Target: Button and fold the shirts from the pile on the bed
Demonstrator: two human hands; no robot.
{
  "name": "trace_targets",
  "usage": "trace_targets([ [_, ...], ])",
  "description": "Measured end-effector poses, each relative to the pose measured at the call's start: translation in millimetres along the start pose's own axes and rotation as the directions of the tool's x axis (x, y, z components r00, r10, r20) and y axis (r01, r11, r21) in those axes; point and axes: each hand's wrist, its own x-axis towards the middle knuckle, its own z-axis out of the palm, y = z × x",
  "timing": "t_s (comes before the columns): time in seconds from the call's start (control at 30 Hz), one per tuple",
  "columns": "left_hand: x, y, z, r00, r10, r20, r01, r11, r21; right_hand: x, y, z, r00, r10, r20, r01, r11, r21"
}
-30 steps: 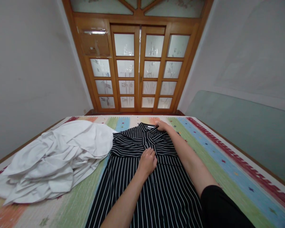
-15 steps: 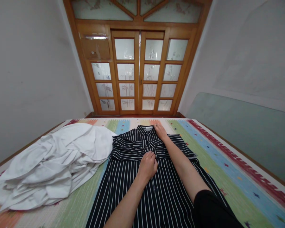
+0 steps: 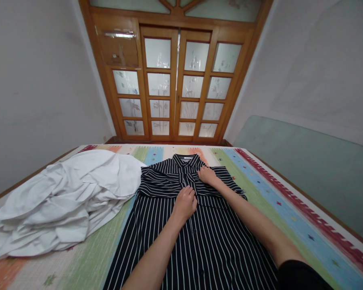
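A black shirt with white stripes [image 3: 224,237] lies front up, its collar at the far end and its sleeves folded across the chest. Dark buttons run down the middle of it. My left hand [image 3: 185,202] is closed on the shirt's front near the centre line, just below the crossed sleeves. Higher and to the right, my right hand [image 3: 207,176] has its fingers curled in on the striped cloth below the collar. The fingertips of both hands are partly hidden.
A crumpled white cloth [image 3: 69,201] lies to the left, touching the shirt's left sleeve edge. Under both is a colourful striped cover [image 3: 261,193]. A pale green panel [image 3: 305,161] stands along the right wall. Wooden doors with glass panes [image 3: 175,84] are beyond the far edge.
My right hand has come down from beside the collar to the upper chest, and its fingers have curled in. My left hand stays at the shirt's middle. The view has tilted slightly.
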Motion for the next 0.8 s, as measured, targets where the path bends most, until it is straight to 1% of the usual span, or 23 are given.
trace_targets([
  [0.1, 0, 0, 0, 1.000, 0.000, 0.005, 0.000, 1.000, 0.003, -4, 5, 15, 0.997, -0.030, -0.070, 0.029, 1.000, -0.003],
  [0.17, 0, -1, 0, 1.000, 0.000, 0.008, 0.000, 1.000, -0.002, 2, 10, 21, 0.998, -0.013, -0.067, 0.016, 0.999, 0.037],
  [0.27, 0, -2, 1, 1.000, 0.006, 0.004, -0.006, 1.000, -0.009, 15, 17, 23, 0.999, -0.003, -0.052, 0.008, 0.995, 0.096],
  [0.4, 0, -3, 2, 1.000, 0.011, -0.004, -0.011, 1.000, 0.003, 28, 29, 14, 0.998, -0.038, -0.048, 0.045, 0.985, 0.167],
  [0.43, 0, -2, 2, 1.000, 0.011, -0.005, -0.011, 1.000, 0.006, 30, 34, 10, 0.998, -0.027, -0.057, 0.037, 0.983, 0.181],
  [0.53, 0, -2, 1, 1.000, 0.003, -0.001, -0.003, 1.000, 0.010, 34, 51, -4, 0.991, 0.102, -0.084, -0.090, 0.985, 0.145],
  [0.6, 0, -2, 1, 1.000, -0.005, 0.007, 0.005, 1.000, 0.014, 35, 62, -12, 0.987, 0.157, -0.045, -0.152, 0.984, 0.092],
  [0.7, 0, -2, 1, 1.000, -0.011, 0.013, 0.010, 1.000, 0.014, 37, 74, -18, 0.994, 0.099, 0.040, -0.102, 0.992, 0.080],
  [0.8, 0, -2, 1, 1.000, -0.009, 0.010, 0.009, 1.000, 0.006, 38, 79, -20, 0.997, 0.057, 0.056, -0.061, 0.995, 0.083],
])
